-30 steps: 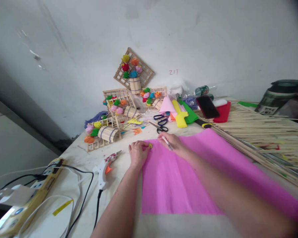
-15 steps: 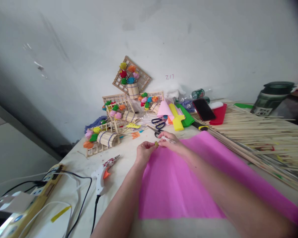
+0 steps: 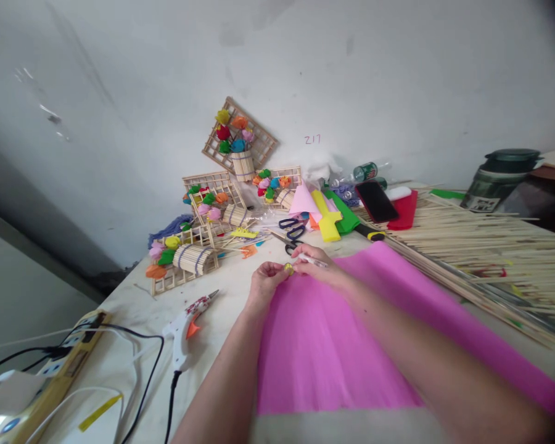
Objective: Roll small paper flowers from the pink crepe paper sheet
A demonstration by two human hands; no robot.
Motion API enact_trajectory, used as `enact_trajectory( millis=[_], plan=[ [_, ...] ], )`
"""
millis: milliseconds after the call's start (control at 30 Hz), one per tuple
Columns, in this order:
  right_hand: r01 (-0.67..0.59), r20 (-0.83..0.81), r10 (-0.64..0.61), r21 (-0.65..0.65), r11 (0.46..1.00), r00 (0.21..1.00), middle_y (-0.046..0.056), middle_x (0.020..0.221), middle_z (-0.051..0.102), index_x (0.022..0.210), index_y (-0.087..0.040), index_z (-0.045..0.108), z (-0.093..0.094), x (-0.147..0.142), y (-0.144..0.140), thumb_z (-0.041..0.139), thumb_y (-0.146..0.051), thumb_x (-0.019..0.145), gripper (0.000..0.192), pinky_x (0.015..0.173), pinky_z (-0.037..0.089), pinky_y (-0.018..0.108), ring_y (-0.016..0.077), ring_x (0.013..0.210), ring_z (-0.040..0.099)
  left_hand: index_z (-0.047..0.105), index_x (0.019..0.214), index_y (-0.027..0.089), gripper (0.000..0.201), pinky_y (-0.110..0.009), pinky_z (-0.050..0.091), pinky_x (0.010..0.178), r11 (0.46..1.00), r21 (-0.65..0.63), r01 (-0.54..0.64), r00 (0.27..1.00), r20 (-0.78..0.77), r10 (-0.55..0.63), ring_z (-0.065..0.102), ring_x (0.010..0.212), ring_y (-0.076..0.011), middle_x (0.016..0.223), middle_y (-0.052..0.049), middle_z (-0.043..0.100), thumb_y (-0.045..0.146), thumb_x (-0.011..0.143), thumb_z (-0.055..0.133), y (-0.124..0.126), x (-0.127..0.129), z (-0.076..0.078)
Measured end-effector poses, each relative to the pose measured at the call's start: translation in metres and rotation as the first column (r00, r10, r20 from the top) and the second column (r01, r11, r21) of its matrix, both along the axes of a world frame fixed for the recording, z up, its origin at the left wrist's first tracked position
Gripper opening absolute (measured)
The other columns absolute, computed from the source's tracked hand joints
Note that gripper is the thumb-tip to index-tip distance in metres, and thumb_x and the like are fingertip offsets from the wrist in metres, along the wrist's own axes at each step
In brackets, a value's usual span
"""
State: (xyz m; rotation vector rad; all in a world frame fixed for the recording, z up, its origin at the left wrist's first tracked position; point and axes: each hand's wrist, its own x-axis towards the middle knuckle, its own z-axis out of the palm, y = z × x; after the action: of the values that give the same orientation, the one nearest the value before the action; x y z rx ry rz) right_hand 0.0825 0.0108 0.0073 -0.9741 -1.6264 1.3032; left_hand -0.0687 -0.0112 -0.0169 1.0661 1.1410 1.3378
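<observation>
My left hand (image 3: 264,285) is closed, pinching a small yellow piece (image 3: 288,267) between thumb and fingertips; its exact kind is too small to make out. My right hand (image 3: 321,266) grips a slim whitish pen-like stick (image 3: 312,260), and its fingertips meet the yellow piece from the right. Both hands are over the far left corner of a large pink paper sheet (image 3: 324,351). Just beyond them lie dark-handled scissors (image 3: 293,229). Left of my left forearm a white glue gun (image 3: 181,339) with an orange trigger rests on the table.
Stick lattices with paper flowers (image 3: 192,259) stand at the back left. Folded yellow paper (image 3: 327,222), a phone (image 3: 377,201) and many thin wooden sticks (image 3: 472,246) lie to the right. A power strip (image 3: 69,364) with cables runs along the left edge. A dark jar (image 3: 499,179) stands far right.
The yellow piece between my fingertips has turned slightly and shows brighter. Both hands stay nearly in place while the surroundings shift a little left in view.
</observation>
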Motion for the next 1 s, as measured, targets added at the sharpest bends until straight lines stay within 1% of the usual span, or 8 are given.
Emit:
enact_trajectory(
  millis=[167, 367, 467, 567, 667, 733, 900, 1000],
  plan=[
    [0.021, 0.055, -0.020, -0.017, 1.000, 0.998, -0.009, 0.049, 0.045, 0.082, -0.018, 0.046, 0.000, -0.003, -0.001, 0.056, -0.021, 0.058, 0.025, 0.046, 0.032, 0.020, 0.0073, 0.044, 0.042, 0.052, 0.083, 0.015, 0.052, -0.023, 0.043, 0.054, 0.997, 0.011, -0.078, 0.997, -0.017, 0.078, 0.059, 0.053, -0.0123, 0.060, 0.001, 0.063, 0.037, 0.044, 0.078, 0.001, 0.000, -0.004],
    [0.107, 0.143, -0.115, 0.059, 0.992, 0.983, -0.008, 0.051, 0.046, 0.074, -0.018, 0.049, 0.003, 0.000, 0.001, 0.059, -0.023, 0.055, 0.022, 0.044, 0.030, 0.019, 0.0073, 0.047, 0.041, 0.054, 0.085, 0.015, 0.037, -0.022, 0.041, 0.052, 0.980, 0.107, -0.166, 0.961, -0.206, 0.185, 0.058, 0.053, -0.0122, 0.059, 0.000, 0.062, 0.035, 0.057, 0.069, 0.005, -0.009, -0.009],
    [0.164, 0.152, -0.167, 0.031, 0.986, 0.974, -0.009, 0.048, 0.045, 0.072, -0.018, 0.048, 0.004, 0.003, 0.003, 0.059, -0.020, 0.054, 0.021, 0.042, 0.029, 0.018, 0.0070, 0.043, 0.040, 0.057, 0.087, 0.017, 0.029, -0.024, 0.042, 0.056, 0.964, 0.202, -0.174, 0.857, -0.452, 0.249, 0.058, 0.059, -0.0131, 0.067, -0.002, 0.064, 0.033, 0.063, 0.064, 0.005, -0.018, -0.010],
    [0.190, 0.196, -0.175, -0.056, 0.980, 0.965, -0.009, 0.042, 0.044, 0.073, -0.019, 0.047, 0.006, 0.003, 0.001, 0.056, -0.014, 0.054, 0.021, 0.039, 0.029, 0.018, 0.0073, 0.038, 0.039, 0.060, 0.091, 0.020, 0.029, -0.027, 0.042, 0.068, 0.959, 0.283, -0.028, 0.670, -0.707, 0.228, 0.058, 0.076, -0.0166, 0.082, -0.003, 0.066, 0.034, 0.065, 0.064, 0.001, -0.021, -0.009],
    [0.183, 0.236, -0.147, -0.141, 0.973, 0.961, -0.009, 0.038, 0.044, 0.073, -0.019, 0.047, 0.008, -0.002, -0.004, 0.053, -0.010, 0.055, 0.021, 0.036, 0.030, 0.018, 0.0075, 0.034, 0.040, 0.061, 0.093, 0.022, 0.042, -0.031, 0.039, 0.079, 0.954, 0.293, 0.068, 0.468, -0.853, 0.229, 0.052, 0.093, -0.0226, 0.091, -0.005, 0.064, 0.043, 0.058, 0.069, -0.005, -0.018, -0.005],
    [0.181, 0.253, -0.135, -0.169, 0.969, 0.958, -0.009, 0.037, 0.044, 0.073, -0.019, 0.047, 0.008, -0.007, -0.007, 0.053, -0.008, 0.055, 0.022, 0.036, 0.030, 0.018, 0.0072, 0.032, 0.040, 0.061, 0.096, 0.022, 0.048, -0.032, 0.036, 0.083, 0.962, 0.257, 0.090, 0.375, -0.904, 0.206, 0.049, 0.099, -0.0253, 0.097, -0.006, 0.063, 0.046, 0.055, 0.070, -0.008, -0.016, -0.002],
    [0.218, 0.372, -0.144, -0.166, 0.962, 0.917, -0.009, 0.036, 0.044, 0.077, -0.019, 0.050, -0.005, -0.017, -0.006, 0.054, -0.005, 0.055, 0.026, 0.036, 0.032, 0.019, 0.0080, 0.033, 0.042, 0.060, 0.099, 0.023, 0.051, -0.032, 0.035, 0.084, 0.975, 0.184, 0.126, 0.308, -0.941, 0.138, 0.047, 0.101, -0.0275, 0.101, -0.007, 0.061, 0.046, 0.055, 0.069, -0.009, -0.018, 0.001],
    [0.230, 0.431, -0.199, -0.021, 0.973, 0.880, -0.008, 0.039, 0.046, 0.077, -0.019, 0.053, -0.016, -0.018, -0.003, 0.055, -0.008, 0.055, 0.025, 0.038, 0.030, 0.019, 0.0081, 0.036, 0.044, 0.061, 0.098, 0.023, 0.051, -0.032, 0.034, 0.084, 0.979, 0.162, 0.128, 0.321, -0.940, 0.113, 0.047, 0.101, -0.0281, 0.101, -0.007, 0.061, 0.044, 0.053, 0.070, -0.008, -0.020, 0.001]
  ],
)
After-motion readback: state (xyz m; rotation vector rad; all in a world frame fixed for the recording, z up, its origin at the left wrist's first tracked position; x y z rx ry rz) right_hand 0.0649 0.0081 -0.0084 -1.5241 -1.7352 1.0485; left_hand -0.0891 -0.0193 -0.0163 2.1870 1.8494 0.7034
